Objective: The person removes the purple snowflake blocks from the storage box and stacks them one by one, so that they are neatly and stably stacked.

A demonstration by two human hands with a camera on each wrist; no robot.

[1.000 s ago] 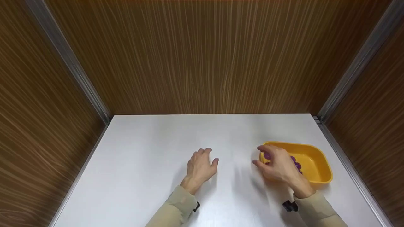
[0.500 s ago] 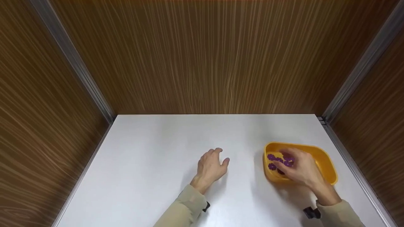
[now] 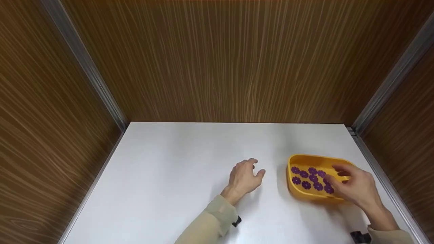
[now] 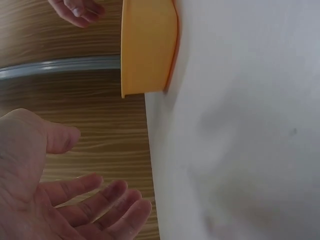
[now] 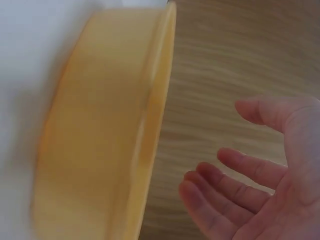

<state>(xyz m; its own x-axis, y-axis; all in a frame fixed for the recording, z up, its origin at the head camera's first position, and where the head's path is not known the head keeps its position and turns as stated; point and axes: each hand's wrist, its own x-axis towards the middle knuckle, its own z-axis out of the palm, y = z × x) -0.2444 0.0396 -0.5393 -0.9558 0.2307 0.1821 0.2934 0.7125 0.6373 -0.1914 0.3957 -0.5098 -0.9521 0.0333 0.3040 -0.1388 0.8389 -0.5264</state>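
Over the right part of a yellow plastic bin point(image 3: 307, 195) hovers my right hand point(image 3: 357, 184), its fingers loosely bent and parted from the thumb with nothing between them. Several purple flower-shaped pieces point(image 3: 306, 185) lie flat on the bin's floor, mostly toward its left; the hand covers part of the right end. My left hand point(image 3: 244, 178) hangs above the white table, left of the bin and apart from it. In the left wrist view its fingers point(image 4: 95, 205) are spread and hold nothing. The right wrist view shows the bin's outer wall point(image 5: 95, 115) beside the bare right palm.
The white table point(image 3: 176, 176) is bounded by wood-grain panels at the back point(image 3: 217, 61), left and right. Grey metal rails point(image 3: 383, 176) run along the sides, the right one close to the bin.
My right hand has moved rightward across the bin, uncovering more purple flower pieces. The whole view has shifted slightly, and my left hand appears farther right, still holding nothing.
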